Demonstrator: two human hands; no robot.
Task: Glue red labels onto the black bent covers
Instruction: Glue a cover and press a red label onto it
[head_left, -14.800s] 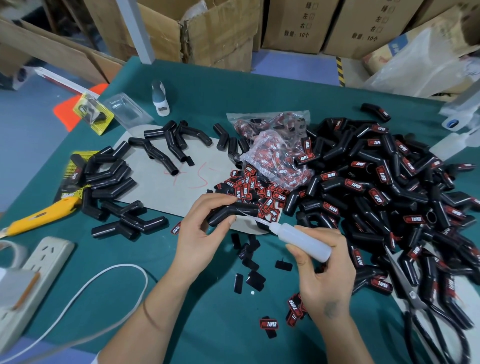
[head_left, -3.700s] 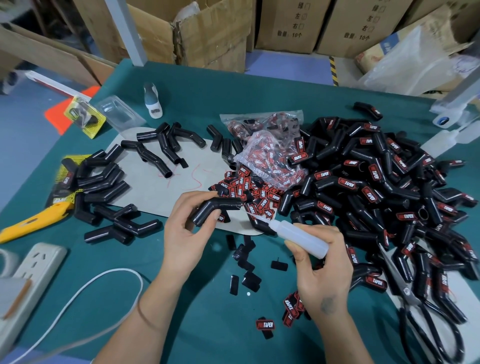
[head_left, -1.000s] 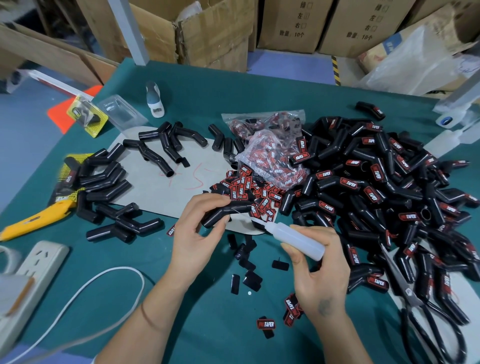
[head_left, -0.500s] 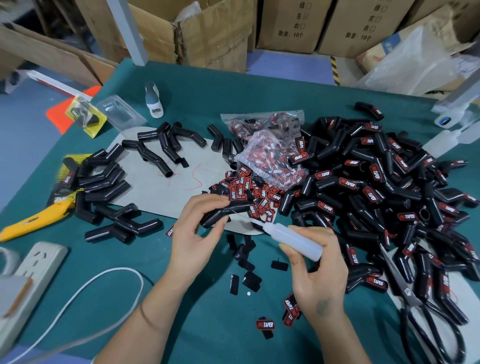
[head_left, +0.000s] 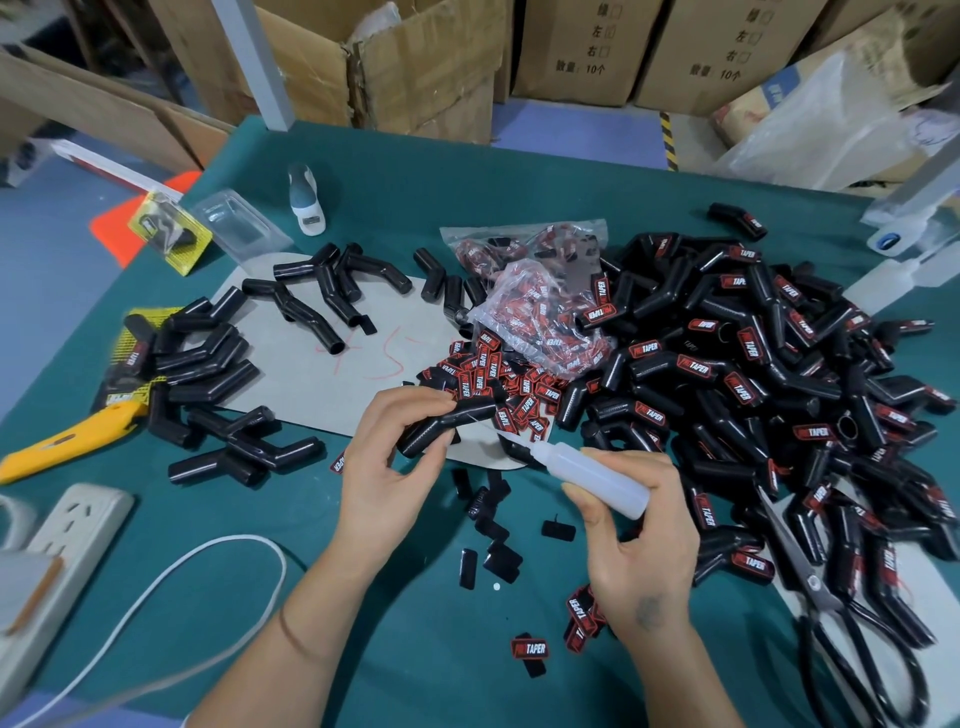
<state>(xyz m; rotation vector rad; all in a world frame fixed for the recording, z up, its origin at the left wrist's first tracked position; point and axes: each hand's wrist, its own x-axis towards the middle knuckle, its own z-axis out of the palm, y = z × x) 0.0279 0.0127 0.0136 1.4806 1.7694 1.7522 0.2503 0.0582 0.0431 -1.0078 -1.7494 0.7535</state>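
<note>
Left hand (head_left: 384, 467) around bent cover (head_left: 448, 422), right hand (head_left: 641, 551) gripping glue bottle (head_left: 597, 470) beside it.

Your glue bottle's (head_left: 597, 470) fine tip is too thin to tell whether it touches the bent cover (head_left: 447, 426). Your scissors (head_left: 852, 639) run off the bottom edge. The power strip (head_left: 57, 545) is cut by the left edge. The bagged labels (head_left: 540, 322) blur behind plastic.
</note>
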